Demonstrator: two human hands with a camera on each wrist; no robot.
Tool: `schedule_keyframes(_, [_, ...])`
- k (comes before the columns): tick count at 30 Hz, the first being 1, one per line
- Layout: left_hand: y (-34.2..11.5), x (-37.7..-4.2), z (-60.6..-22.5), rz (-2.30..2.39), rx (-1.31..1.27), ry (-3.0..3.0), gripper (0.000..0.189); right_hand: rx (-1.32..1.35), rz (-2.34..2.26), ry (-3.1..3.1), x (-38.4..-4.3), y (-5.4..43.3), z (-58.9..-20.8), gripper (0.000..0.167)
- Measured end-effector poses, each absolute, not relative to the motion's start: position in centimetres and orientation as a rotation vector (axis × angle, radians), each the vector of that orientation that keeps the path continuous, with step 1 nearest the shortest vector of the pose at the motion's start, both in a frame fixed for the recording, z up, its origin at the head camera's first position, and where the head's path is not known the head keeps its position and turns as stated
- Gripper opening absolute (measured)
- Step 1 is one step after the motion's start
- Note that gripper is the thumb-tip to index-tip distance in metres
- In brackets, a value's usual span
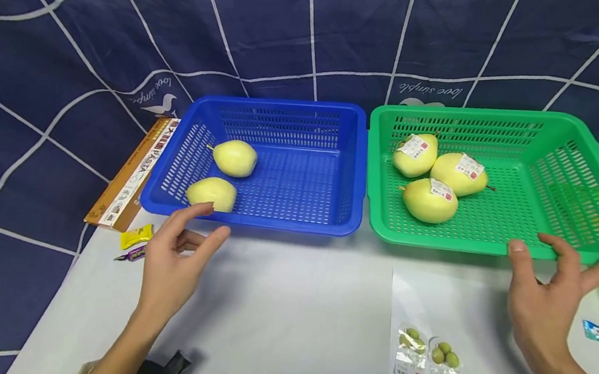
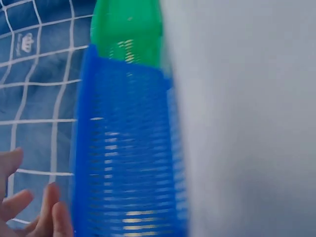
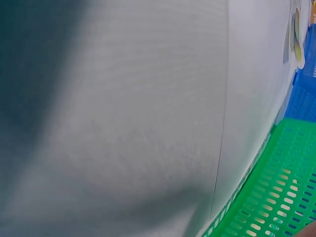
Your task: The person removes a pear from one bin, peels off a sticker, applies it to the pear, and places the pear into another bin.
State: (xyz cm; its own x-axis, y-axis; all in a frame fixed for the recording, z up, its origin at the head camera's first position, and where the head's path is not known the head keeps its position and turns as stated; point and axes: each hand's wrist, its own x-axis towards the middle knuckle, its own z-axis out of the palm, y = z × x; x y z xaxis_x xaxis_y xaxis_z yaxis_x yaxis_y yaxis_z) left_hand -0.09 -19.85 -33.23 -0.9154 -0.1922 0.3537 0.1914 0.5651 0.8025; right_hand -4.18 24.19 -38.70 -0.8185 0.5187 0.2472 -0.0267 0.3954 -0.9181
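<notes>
"How do your hands stand?"

"Neither holds anything. My left hand (image 1: 177, 259) has thumb and fingers parted at the near rim of the blue basket (image 1: 295, 225). My right hand (image 1: 545, 298) spreads its fingers at the near rim of the green basket (image 1: 452, 243). Whether either one touches the plastic, I cannot tell."

"Which way does the closest fruit lie?"

"The near pear (image 1: 213, 192) is inside the blue basket, at its left end, just beyond my left fingertips. Its long axis runs roughly left to right. My left hand is plainly the nearer one, and I judge that reaching this fruit means going over the rim. The far pear (image 1: 235, 158) lies behind it, slightly to the right."

"And from your right hand?"

"Three labelled pears (image 1: 443, 175) huddle at the left end of the green basket, so they lie far and left of that hand. The baskets stand side by side, long sides left to right."

"Anything on the near side?"

"A white sheet (image 1: 446, 306) lies on the table (image 1: 285, 319) just left of my right hand, with two pear-picture labels (image 1: 412, 352) near its left near corner."
</notes>
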Motion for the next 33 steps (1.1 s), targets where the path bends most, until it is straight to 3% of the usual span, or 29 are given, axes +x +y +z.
schedule_keyframes(6, [-21.0,1.0,-35.5,-1.554,0.179,-2.135,0.049,-0.439,1.419,-2.199,-4.1,24.1,-38.5,0.032])
schedule_keyframes(16, [-20.9,-1.3,-37.1,-1.49,0.253,-2.014,0.034,-0.485,1.462,-2.259,-3.8,24.4,-38.2,0.034])
schedule_keyframes(25, [-19.0,-1.8,-35.0,-1.319,0.281,-2.017,0.033,-0.553,1.467,-2.295,-3.9,24.3,-38.0,0.038])
schedule_keyframes(33, [-19.5,-1.8,-36.1,-1.256,0.285,-2.072,0.025,-0.61,1.422,-2.423,-4.5,29.4,-41.2,0.056])
